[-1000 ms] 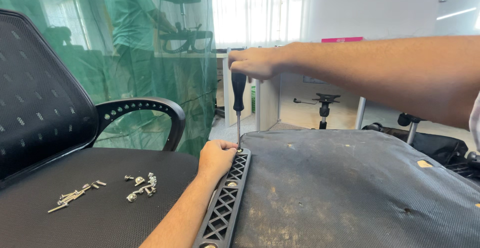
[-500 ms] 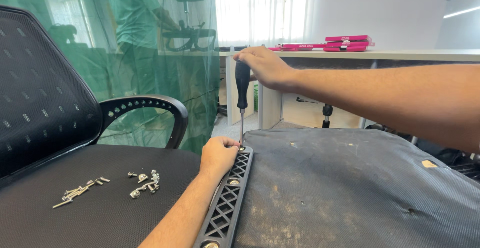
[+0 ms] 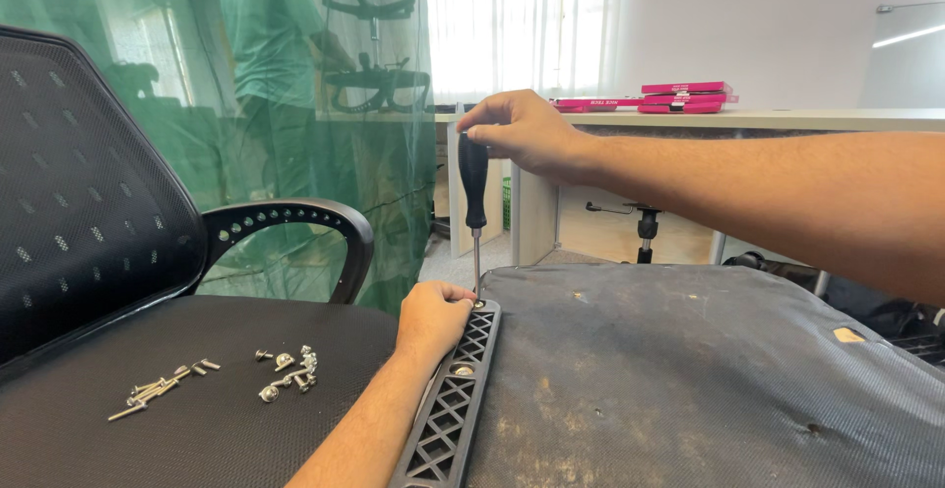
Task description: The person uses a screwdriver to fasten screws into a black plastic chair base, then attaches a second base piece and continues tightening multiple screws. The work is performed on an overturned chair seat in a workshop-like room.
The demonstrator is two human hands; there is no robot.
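My right hand (image 3: 522, 134) clenches the top of the screwdriver (image 3: 474, 193), which stands upright with its tip at the far end of the black lattice bracket (image 3: 448, 409). My left hand (image 3: 430, 319) closes its fingers round the tip there; the screw itself is hidden. The bracket lies along the left edge of the worn seat pad (image 3: 709, 370). To drive well, I judge the shaft must stay vertical, with pressure straight down and the left fingers steadying the tip only. Spare screws (image 3: 285, 370) lie to the left on the mesh chair seat (image 3: 148, 439), near enough to reach.
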